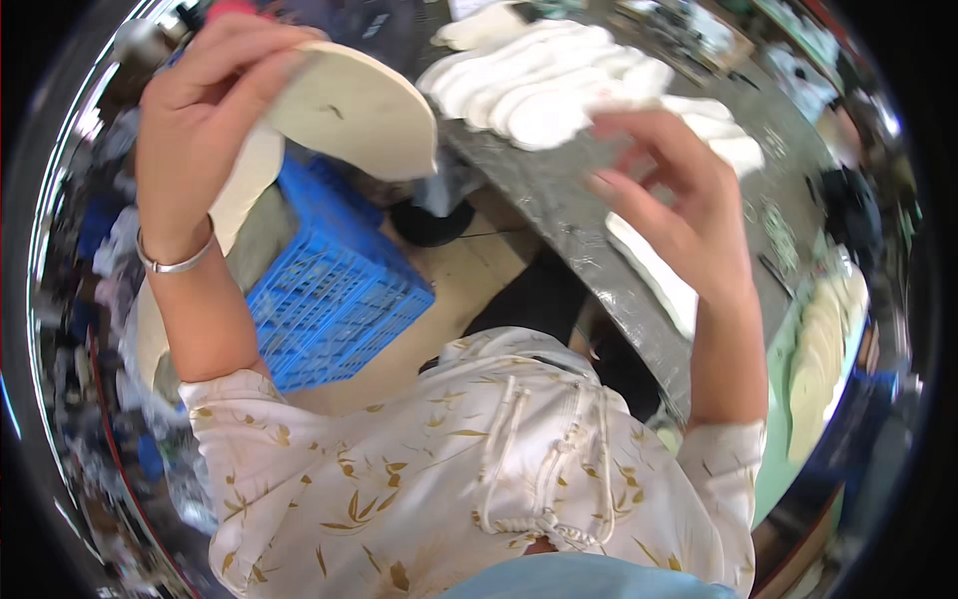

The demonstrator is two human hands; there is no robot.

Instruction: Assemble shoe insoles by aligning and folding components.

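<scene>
Gripping a cream insole [364, 110], left hand [200, 110] overhangs the blue crate [329, 290].

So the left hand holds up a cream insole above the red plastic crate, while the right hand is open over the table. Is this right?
Not quite: the plastic crate is blue, not red, as the head view shows. The rest stands: the left hand holds up a cream insole above it, and the right hand is open over the table.

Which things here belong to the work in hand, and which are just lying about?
In hand:
- left hand gripping a cream insole
- right hand, open, empty
- row of white insoles on the grey table

Lying about:
- blue crate
- insole stack, far right
</scene>
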